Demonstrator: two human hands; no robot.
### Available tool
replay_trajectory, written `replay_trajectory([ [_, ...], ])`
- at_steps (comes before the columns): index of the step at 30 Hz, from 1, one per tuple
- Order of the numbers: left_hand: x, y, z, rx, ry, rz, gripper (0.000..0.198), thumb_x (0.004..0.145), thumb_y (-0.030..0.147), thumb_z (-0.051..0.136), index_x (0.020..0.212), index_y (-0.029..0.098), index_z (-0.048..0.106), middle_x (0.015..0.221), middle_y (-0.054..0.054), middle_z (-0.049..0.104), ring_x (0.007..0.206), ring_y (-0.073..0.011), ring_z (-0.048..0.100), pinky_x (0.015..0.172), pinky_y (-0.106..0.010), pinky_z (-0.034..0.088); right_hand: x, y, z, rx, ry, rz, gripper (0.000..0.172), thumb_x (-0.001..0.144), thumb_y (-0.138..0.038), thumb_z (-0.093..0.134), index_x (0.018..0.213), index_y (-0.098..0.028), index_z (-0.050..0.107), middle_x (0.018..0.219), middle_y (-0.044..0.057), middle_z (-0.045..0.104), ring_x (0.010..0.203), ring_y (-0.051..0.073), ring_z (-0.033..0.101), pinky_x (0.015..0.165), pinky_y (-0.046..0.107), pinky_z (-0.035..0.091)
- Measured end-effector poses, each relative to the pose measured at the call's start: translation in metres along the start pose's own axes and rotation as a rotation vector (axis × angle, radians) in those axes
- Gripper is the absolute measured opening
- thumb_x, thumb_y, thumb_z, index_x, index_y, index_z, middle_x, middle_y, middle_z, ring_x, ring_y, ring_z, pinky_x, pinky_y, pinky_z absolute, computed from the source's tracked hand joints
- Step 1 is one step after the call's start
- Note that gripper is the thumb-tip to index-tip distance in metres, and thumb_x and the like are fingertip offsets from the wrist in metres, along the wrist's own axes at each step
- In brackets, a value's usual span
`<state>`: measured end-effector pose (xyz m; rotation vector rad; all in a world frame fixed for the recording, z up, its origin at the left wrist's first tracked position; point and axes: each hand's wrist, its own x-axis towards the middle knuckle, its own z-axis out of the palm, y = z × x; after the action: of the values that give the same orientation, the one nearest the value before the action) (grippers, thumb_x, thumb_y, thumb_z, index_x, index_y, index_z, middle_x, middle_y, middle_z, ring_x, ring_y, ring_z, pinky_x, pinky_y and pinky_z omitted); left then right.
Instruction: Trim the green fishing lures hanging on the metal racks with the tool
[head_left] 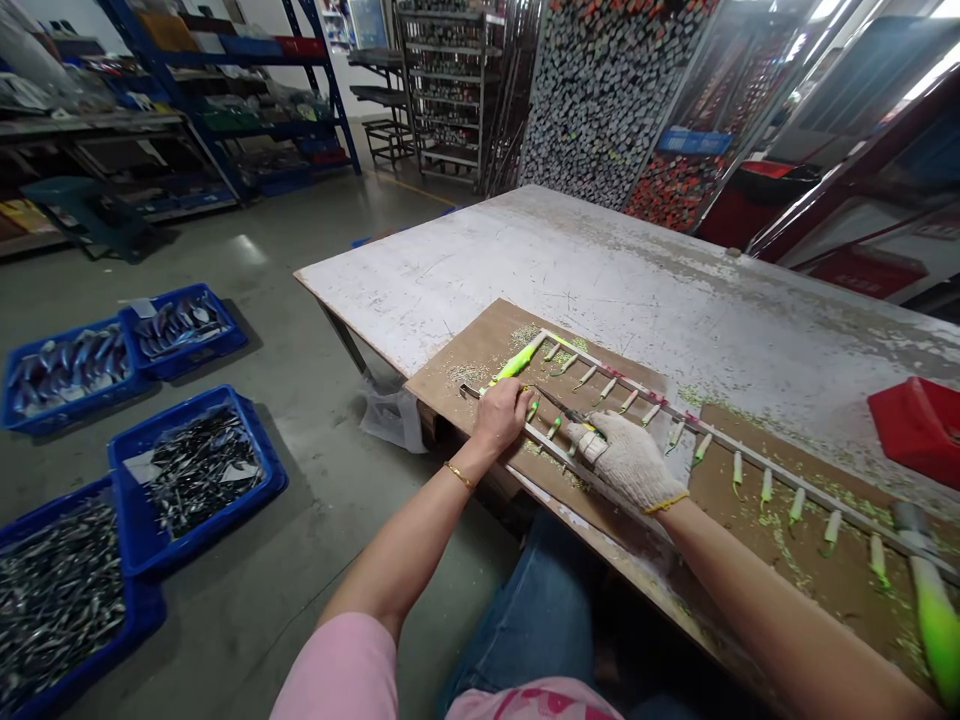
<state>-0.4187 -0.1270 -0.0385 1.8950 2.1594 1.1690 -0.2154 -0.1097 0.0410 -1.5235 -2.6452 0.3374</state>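
Observation:
My bare left hand [501, 412], a gold bracelet at its wrist, is closed near the left end of a long rail frame [652, 398]. What its fingers pinch is mostly hidden. In a white knit glove, my right hand [628, 458] grips what look like long-nosed pliers [556, 402], whose dark tip points at my left fingers. Small pale green-tipped pieces [702, 449] hang in a row from the frame's far rail. A larger yellow-green fish-shaped piece [517, 362] lies across the frame's left end, just beyond my left hand.
Brown cardboard [457, 350] with green flakes lies under the frame on a worn white table [450, 270]. At right sits a red bin [919, 430]. Blue trays [274, 475] of small glossy pieces stand on the floor at left. Shelving [247, 130] is behind.

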Motion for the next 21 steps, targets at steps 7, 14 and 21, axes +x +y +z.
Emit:
replay_trajectory([
  [7,-0.0005,-0.0005,0.0002,-0.014,0.004,0.010,0.018,0.100,0.029,0.053,0.086,0.019,0.058,0.085,-0.005,0.064,0.080,-0.0178,0.058,0.074,-0.029,0.041,-0.0016,0.0038,0.0033,0.051,-0.001,-0.019,0.042,0.098,-0.052,0.039,0.073,-0.022,0.055,0.080,0.007,0.064,0.072,0.019,0.053,0.064,0.030,0.029],
  [14,-0.0003,-0.0012,0.0018,-0.036,0.024,0.023,0.019,0.101,0.029,0.053,0.085,0.020,0.057,0.083,-0.004,0.063,0.078,-0.0175,0.057,0.074,-0.029,0.042,-0.0041,0.0052,0.0049,0.116,0.025,-0.019,0.041,0.096,-0.053,0.040,0.072,-0.022,0.054,0.078,0.006,0.064,0.071,0.019,0.052,0.065,0.030,0.031],
  [21,-0.0005,-0.0024,0.0018,-0.048,0.020,0.022,0.016,0.099,0.028,0.055,0.086,0.020,0.058,0.082,-0.003,0.063,0.079,-0.0176,0.057,0.074,-0.028,0.042,-0.0009,0.0096,0.0099,0.200,0.028,-0.024,0.043,0.097,-0.054,0.038,0.071,-0.023,0.052,0.079,0.005,0.064,0.073,0.019,0.054,0.066,0.030,0.032],
])
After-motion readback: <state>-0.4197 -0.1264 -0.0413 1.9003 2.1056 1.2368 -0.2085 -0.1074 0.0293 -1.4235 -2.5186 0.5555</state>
